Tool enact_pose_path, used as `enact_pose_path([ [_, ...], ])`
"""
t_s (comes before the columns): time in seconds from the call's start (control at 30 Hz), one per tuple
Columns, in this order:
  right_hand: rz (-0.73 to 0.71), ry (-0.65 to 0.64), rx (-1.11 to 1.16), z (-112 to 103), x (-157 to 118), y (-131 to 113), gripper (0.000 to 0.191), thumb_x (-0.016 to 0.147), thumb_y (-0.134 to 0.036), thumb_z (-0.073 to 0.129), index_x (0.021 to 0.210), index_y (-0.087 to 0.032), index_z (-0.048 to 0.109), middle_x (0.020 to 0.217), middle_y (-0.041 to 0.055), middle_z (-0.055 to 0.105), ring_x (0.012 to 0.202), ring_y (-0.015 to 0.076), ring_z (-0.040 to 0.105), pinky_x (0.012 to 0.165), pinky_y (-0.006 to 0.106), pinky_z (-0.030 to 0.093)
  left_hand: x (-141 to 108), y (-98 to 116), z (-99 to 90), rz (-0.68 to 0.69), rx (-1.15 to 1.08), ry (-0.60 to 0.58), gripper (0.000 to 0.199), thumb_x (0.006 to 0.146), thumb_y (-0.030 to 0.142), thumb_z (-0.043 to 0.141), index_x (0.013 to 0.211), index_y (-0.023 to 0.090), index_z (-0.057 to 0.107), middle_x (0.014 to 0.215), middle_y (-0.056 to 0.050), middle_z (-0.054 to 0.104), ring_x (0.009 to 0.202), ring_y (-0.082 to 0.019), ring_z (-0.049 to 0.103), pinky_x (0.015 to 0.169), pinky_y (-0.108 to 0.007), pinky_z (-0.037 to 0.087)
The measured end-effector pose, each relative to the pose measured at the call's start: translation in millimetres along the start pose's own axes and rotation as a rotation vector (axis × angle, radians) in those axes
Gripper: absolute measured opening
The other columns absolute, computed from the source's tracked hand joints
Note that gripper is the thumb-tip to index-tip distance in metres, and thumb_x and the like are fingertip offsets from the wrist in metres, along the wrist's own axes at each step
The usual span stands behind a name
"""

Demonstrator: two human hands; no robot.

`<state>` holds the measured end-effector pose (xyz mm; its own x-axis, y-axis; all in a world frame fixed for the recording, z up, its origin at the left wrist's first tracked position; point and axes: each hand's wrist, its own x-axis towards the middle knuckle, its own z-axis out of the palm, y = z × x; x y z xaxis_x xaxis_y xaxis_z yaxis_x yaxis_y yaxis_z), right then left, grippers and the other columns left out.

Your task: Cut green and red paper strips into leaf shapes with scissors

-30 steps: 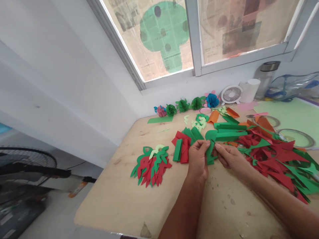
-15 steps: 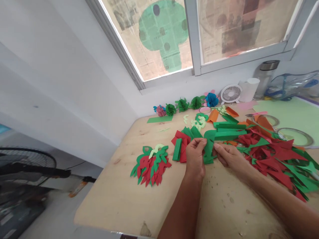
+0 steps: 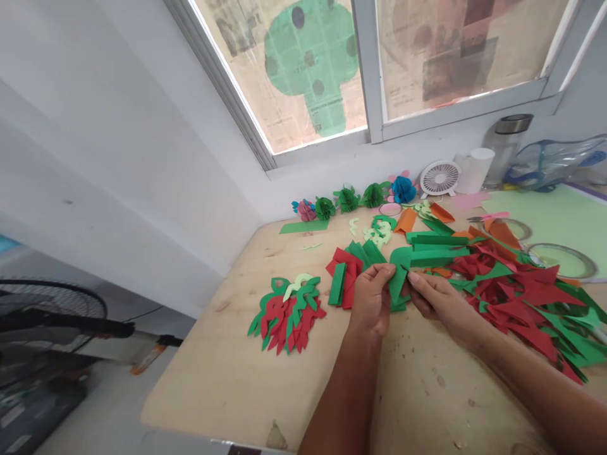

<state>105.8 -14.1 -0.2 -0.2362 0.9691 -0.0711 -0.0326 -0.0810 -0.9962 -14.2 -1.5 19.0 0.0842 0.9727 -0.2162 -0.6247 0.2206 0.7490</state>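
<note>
Paper [image 3: 398,278], green, over surface [image 3: 218,373], pinched between thumb and fingers of left hand [image 3: 370,297]. At right edge, right hand [image 3: 436,300], fingers closed, exact hold hidden. To left, flat red-green cutouts [image 3: 287,316]; to right, heaped red-green scraps [image 3: 512,297].

bare tabletop [image 3: 208,379] at front left, scrap pile [image 3: 526,297] blocking right, wall [image 3: 279,196] behind

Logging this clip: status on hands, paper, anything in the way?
Left hand pinching green paper. Right hand at its edge, grip unclear. Scraps heaped close by.
</note>
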Motion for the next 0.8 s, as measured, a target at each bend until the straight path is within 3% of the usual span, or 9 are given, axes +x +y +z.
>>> enact_pose_path([
  [0.37,-0.023,-0.005,0.120,-1.1,-0.7,0.4,0.048,0.082,-0.057,0.052,0.054,-0.021,0.037,0.044,-0.0077,0.029,0.040,0.0070,0.020,0.041,0.026,0.011,5.6,-9.5,-3.2,0.095,0.064,0.115,0.025,0.052,0.026,0.079,0.062,0.014,0.059,0.057,0.003,0.055,0.053,-0.006,0.049,0.058,-0.020,0.040],
  [0.8,0.024,-0.006,0.075,-3.2,1.4,1.6,0.052,0.079,-0.063,0.051,0.051,-0.021,0.035,0.040,-0.0080,0.027,0.039,0.0071,0.017,0.040,0.025,0.011,6.5,-8.4,-1.3,0.188,0.137,0.199,0.024,0.051,0.023,0.079,0.061,0.014,0.059,0.055,0.004,0.056,0.052,-0.005,0.048,0.055,-0.018,0.038],
])
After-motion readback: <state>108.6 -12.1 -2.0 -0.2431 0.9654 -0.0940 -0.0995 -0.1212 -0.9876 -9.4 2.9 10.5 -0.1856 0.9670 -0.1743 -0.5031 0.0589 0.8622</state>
